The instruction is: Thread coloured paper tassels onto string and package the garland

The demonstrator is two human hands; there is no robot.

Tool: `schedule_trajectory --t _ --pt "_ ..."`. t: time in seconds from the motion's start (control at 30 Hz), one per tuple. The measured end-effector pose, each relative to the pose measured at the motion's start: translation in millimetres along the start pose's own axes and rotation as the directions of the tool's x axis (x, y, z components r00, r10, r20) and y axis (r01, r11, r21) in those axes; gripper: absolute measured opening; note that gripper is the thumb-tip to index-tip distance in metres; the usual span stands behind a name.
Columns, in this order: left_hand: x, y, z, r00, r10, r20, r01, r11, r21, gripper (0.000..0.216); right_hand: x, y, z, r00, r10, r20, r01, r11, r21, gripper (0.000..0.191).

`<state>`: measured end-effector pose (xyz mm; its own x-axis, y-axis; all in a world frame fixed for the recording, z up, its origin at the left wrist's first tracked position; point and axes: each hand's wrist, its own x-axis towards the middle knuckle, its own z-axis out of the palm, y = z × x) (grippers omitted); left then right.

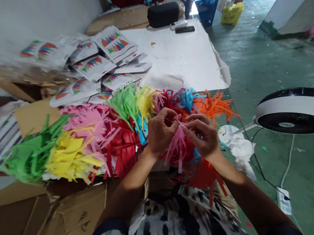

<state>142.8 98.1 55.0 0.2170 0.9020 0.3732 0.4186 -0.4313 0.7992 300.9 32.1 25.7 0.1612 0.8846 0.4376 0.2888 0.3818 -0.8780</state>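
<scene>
Both hands meet over a pink paper tassel whose fringe hangs down. My left hand pinches the tassel's narrow top, fingers curled. From the other side, my right hand closes its thumb and fingertips on the same top, where a thin pale strand seems to pass; its exact path is too small to tell. Around them lie green, yellow, blue and orange tassels. Piles of green, yellow, pink and red fringed paper spread to the left.
Printed packets are heaped at the table's back left. A black case stands on the white tabletop. At right are a fan and a power strip on the floor. Cardboard lies at lower left.
</scene>
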Motion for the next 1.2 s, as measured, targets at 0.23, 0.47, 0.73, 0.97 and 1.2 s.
schedule_trajectory --t 0.23,0.47,0.73,0.97,1.2 --pt "-10.0 0.1 7.0 0.998 0.055 0.015 -0.056 0.991 0.121 0.009 1.5 1.2 6.0 0.996 -0.023 -0.091 0.012 0.992 -0.128 0.013" --pt "-16.4 3.1 5.0 0.980 -0.049 0.194 0.090 0.974 -0.206 0.025 1.7 3.3 8.1 0.989 -0.060 -0.135 0.024 0.966 -0.259 0.015" --pt "-19.0 -7.1 8.3 0.971 -0.113 0.210 0.202 0.859 -0.471 0.023 0.5 6.1 6.6 0.987 -0.052 -0.151 0.010 0.965 -0.263 0.012" --pt "-20.5 -0.8 7.5 0.981 -0.062 0.182 0.102 0.970 -0.220 0.020 -2.6 1.3 1.8 0.993 0.106 -0.045 -0.109 0.992 -0.070 0.022" --pt "-29.8 5.3 3.7 0.973 0.079 0.218 -0.098 0.992 0.077 0.017 4.3 3.3 -6.3 0.991 -0.057 -0.118 0.024 0.965 -0.263 0.012"
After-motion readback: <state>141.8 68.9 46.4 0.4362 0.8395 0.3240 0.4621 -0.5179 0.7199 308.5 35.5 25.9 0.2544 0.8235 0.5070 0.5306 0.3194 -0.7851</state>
